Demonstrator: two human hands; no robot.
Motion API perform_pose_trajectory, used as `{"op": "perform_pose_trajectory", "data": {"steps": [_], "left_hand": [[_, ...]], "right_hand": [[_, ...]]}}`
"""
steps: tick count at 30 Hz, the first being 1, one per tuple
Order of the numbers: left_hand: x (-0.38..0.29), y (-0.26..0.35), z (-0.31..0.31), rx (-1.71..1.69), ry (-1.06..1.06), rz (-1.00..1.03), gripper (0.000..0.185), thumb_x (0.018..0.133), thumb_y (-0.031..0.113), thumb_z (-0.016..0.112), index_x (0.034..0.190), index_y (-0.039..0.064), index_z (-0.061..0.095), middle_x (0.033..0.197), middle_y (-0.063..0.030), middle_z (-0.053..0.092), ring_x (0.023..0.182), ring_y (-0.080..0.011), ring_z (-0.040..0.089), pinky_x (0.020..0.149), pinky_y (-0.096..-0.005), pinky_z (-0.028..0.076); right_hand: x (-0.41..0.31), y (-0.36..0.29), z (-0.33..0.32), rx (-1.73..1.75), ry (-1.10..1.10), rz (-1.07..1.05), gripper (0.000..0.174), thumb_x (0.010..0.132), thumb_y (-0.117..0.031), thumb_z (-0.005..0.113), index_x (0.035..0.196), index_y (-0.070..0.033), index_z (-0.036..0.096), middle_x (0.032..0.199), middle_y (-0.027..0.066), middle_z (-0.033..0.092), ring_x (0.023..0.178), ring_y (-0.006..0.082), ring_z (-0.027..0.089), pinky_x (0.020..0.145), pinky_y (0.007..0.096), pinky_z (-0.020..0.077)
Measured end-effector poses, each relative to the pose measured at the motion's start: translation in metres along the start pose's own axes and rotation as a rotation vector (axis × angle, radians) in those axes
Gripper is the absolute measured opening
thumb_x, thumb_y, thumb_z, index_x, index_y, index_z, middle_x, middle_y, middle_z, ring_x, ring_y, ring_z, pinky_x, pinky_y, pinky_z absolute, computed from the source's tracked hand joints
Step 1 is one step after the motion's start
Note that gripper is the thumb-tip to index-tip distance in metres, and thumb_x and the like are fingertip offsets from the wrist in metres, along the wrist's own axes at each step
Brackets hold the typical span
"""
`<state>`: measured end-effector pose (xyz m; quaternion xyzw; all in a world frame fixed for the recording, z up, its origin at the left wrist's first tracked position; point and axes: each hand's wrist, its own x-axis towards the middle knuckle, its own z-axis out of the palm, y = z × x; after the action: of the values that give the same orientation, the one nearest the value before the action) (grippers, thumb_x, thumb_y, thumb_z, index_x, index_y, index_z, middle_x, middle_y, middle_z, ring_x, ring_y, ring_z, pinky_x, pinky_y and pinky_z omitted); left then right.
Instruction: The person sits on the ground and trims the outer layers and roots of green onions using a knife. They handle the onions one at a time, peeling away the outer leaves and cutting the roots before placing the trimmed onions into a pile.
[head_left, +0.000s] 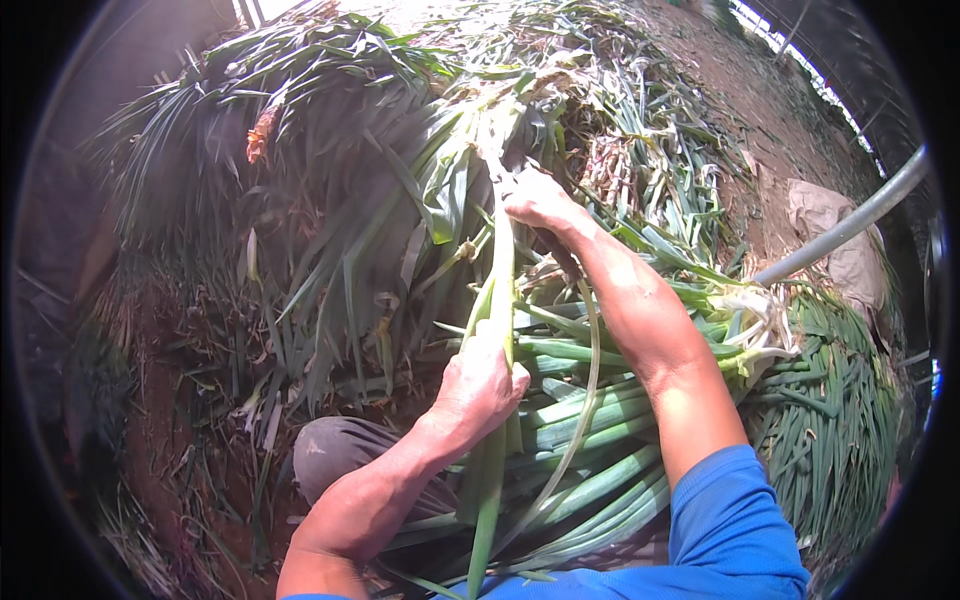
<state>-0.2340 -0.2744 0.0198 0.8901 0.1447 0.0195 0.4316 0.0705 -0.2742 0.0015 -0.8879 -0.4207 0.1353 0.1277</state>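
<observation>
A long green onion stalk (501, 262) runs upright through the middle of the view, its pale root end at the top and its green leaves hanging towards my lap. My left hand (484, 379) is closed around its lower part. Higher up, my right hand (536, 199) is closed at the pale end, around a dark handle-like tool (559, 255) from which a thin flexible hose (594, 337) curves down. The tool's tip is too bright to make out. Under my right forearm lie thick green onion leaves (600, 427), with pale stalk ends at their right.
Heaps of leafy green onions (315, 172) and stripped leaves spread ahead and left. More green onions (825, 405) lie at the right. A metal pipe (847, 217) slants in from the right, near a crumpled brown sack (825, 214). My knee (337, 454) is at the lower left.
</observation>
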Motion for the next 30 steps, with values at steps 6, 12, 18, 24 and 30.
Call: {"op": "perform_pose_trajectory", "data": {"steps": [6,12,18,24,30], "left_hand": [[0.002,0.003,-0.001,-0.018,-0.004,-0.038,0.043,0.087,0.019,0.064,0.115,-0.005,0.042,0.097,-0.0334,0.060,0.090,-0.0535,0.062,0.079,-0.0562,0.053],[0.001,0.009,0.008,-0.009,0.069,0.076,0.041,0.085,0.021,0.065,0.112,-0.003,0.045,0.093,-0.0305,0.062,0.088,-0.0499,0.065,0.076,-0.0536,0.055],[0.001,0.035,-0.002,-0.004,0.046,0.330,0.035,0.091,0.026,0.069,0.110,-0.002,0.060,0.074,-0.0195,0.064,0.065,-0.0344,0.067,0.063,-0.0423,0.056],[0.055,0.008,-0.053,0.053,0.334,0.438,0.018,0.089,0.015,0.072,0.099,-0.001,0.071,0.077,-0.0171,0.069,0.066,-0.0291,0.069,0.063,-0.0372,0.055],[0.184,-0.096,-0.115,0.502,0.624,0.214,0.029,0.083,0.020,0.076,0.105,0.004,0.068,0.103,-0.0185,0.067,0.099,-0.0365,0.067,0.088,-0.0434,0.055]], "right_hand": [[0.018,-0.009,-0.016,0.182,0.074,0.151,0.035,0.081,-0.024,0.063,0.103,0.001,0.074,0.104,0.0238,0.072,0.094,0.0364,0.072,0.083,0.0420,0.0574],[-0.027,0.017,-0.015,1.192,-0.043,0.268,0.021,0.084,-0.020,0.069,0.094,-0.003,0.063,0.075,0.0077,0.061,0.059,0.0170,0.058,0.055,0.0327,0.0526],[-0.108,0.074,-0.040,1.323,0.524,0.247,0.018,0.077,-0.012,0.069,0.091,-0.005,0.061,0.073,0.0011,0.055,0.059,0.0140,0.051,0.056,0.0299,0.0470],[-0.280,0.211,-0.104,1.252,0.899,0.553,0.039,0.077,-0.017,0.066,0.105,0.009,0.062,0.085,0.0154,0.063,0.074,0.0270,0.062,0.067,0.0373,0.0530],[-0.421,0.320,-0.085,0.886,0.823,0.980,0.027,0.075,-0.018,0.070,0.091,0.004,0.067,0.072,0.0074,0.063,0.056,0.0225,0.058,0.055,0.0358,0.0502]]}}
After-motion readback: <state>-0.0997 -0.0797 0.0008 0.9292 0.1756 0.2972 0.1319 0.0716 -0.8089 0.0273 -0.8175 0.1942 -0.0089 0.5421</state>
